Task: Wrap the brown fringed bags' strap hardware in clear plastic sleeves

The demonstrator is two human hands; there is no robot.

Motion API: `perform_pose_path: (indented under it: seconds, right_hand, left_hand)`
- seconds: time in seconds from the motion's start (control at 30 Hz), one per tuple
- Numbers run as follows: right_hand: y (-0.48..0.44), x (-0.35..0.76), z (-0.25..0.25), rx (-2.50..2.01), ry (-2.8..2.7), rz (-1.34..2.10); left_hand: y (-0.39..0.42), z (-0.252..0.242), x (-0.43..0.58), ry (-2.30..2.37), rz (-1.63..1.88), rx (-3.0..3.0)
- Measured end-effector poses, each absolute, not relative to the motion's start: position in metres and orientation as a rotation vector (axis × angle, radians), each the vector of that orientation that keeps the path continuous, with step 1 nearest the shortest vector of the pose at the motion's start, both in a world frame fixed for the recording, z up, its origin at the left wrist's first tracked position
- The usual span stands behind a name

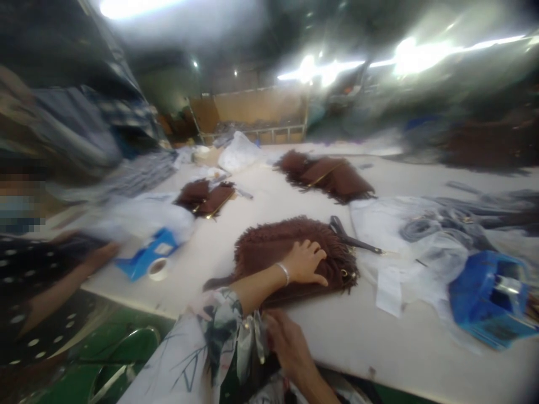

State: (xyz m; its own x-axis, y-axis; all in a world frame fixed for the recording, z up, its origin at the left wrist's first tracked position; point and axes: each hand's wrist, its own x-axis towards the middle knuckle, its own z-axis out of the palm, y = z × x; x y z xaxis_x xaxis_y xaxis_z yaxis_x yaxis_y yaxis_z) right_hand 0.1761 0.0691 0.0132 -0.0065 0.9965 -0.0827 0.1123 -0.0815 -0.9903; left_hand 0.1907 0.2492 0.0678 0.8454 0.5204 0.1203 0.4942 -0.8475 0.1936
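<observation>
My left hand (pixel 304 262) lies palm down with spread fingers on a brown fringed bag (pixel 261 252) near the table's front edge. Small gold-coloured metal rings show at the bag's right end. Below my left forearm, my right hand (pixel 290 342) is at the table edge with its fingers curled in. Its fingertips are blurred and partly hidden by the loose floral sleeve (pixel 223 320), so what they grip is unclear. Black-handled scissors (pixel 353 241) rest against the bag's right side, blades pointing right.
More brown fringed pieces (pixel 341 177) with gold zips lie farther back. At left are a blue tape dispenser (pixel 145 255), a white tape roll (pixel 158 270) and a co-worker's arm (pixel 76 275). A blue holder (pixel 484 297) and clear plastic (pixel 442 241) occupy the right.
</observation>
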Motion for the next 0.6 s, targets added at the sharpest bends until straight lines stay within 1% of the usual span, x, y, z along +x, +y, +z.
perform_pose_path:
  seconds: [0.07,0.13,0.23,0.3,0.37,0.5,0.6]
  right_hand:
    - [0.077,0.221,0.006,-1.481,-1.032,1.139]
    - [0.089,0.260,0.002,-1.548,-0.689,1.077]
    - [0.109,0.292,0.004,-1.439,-0.320,1.140]
    - [0.119,0.296,0.008,-1.373,-0.190,1.205]
    - [0.124,0.293,0.007,-1.375,-0.129,1.204]
    - [0.121,0.282,-0.002,-1.426,-0.129,1.114]
    - [0.118,0.282,0.003,-1.398,-0.166,1.127]
  left_hand:
    - [0.253,0.080,0.176,0.783,0.341,2.758]
    - [0.250,0.093,0.147,0.901,0.484,2.684]
    - [0.225,0.102,0.084,1.366,0.827,2.491]
    - [0.200,0.096,0.044,1.677,0.970,2.212]
    - [0.176,0.082,0.016,1.776,0.942,1.935]
    - [0.151,0.054,0.005,1.575,0.819,1.560]
    - [0.154,0.048,0.014,1.474,0.804,1.378]
